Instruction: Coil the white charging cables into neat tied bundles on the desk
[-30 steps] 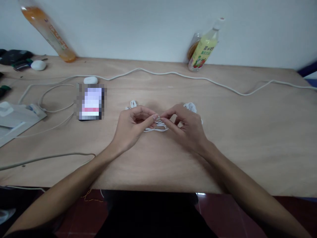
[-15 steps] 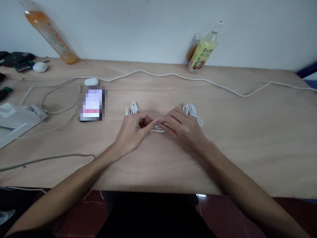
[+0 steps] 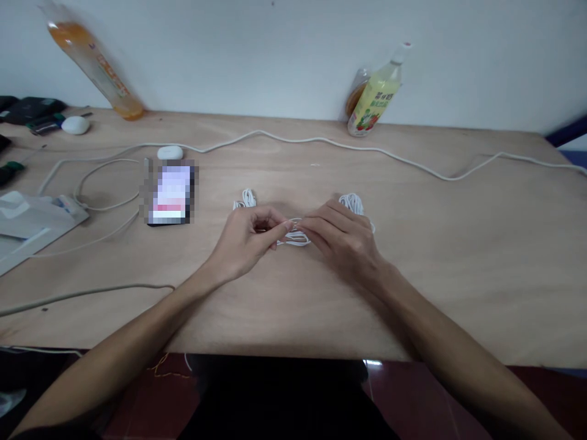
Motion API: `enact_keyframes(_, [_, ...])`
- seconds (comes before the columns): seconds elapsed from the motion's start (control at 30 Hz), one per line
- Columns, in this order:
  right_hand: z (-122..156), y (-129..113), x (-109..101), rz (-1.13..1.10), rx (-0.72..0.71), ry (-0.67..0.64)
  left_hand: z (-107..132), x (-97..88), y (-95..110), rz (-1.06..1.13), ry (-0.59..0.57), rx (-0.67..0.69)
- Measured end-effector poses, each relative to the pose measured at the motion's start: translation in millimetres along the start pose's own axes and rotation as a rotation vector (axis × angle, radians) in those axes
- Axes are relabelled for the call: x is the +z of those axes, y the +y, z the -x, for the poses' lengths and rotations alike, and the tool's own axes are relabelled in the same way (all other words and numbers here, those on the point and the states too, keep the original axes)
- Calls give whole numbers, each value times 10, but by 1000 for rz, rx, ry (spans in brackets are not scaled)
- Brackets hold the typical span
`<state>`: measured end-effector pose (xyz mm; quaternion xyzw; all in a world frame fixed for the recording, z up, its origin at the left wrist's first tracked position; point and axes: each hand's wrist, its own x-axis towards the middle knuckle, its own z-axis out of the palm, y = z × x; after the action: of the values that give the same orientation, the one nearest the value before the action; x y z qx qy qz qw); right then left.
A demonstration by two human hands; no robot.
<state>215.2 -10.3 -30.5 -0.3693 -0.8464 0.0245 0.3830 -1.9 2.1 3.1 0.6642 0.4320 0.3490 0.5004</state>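
Observation:
A coiled white cable (image 3: 297, 239) lies on the table between my two hands, with part of it hidden under my fingers. My left hand (image 3: 250, 238) is closed in a pinch, thumb and forefinger meeting at a thin white strand of the cable. From the other side my right hand (image 3: 342, 232) pinches close to the same spot, fingertips almost touching those of the left. Whether the strand is the cable itself or a tie is too small to tell. A small white cable bundle (image 3: 249, 197) sits behind my left hand, and another bundled white cable (image 3: 352, 203) behind my right.
A phone (image 3: 172, 192) and a white earbud case (image 3: 170, 153) lie to the left. One long white cord (image 3: 321, 139) runs across the wooden table (image 3: 458, 244). An orange drink bottle (image 3: 103, 70) and a yellow bottle (image 3: 376, 95) lean against the wall.
My right hand has shifted slightly to the right, and a little more of the coiled cable shows between my hands. Both hands keep their pinch.

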Motion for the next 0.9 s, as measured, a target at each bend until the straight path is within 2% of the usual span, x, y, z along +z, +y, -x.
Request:
enact_keyframes(0.2, [-30,44,-16,-89,63,0,12,34,-31,2,66,36])
enact_keyframes(0.53, [-35,31,-4,-41,45,19,43,62,-94,-43,93,84])
enact_keyframes(0.63, [-31,52,-14,-103,58,28,50,67,-100,-36,103,88])
enact_keyframes(0.73, [-28,57,-37,-267,171,2,57,70,-105,-64,118,113])
enact_keyframes(0.9, [-37,4,-36,-525,484,-100,72,73,-100,-159,153,188])
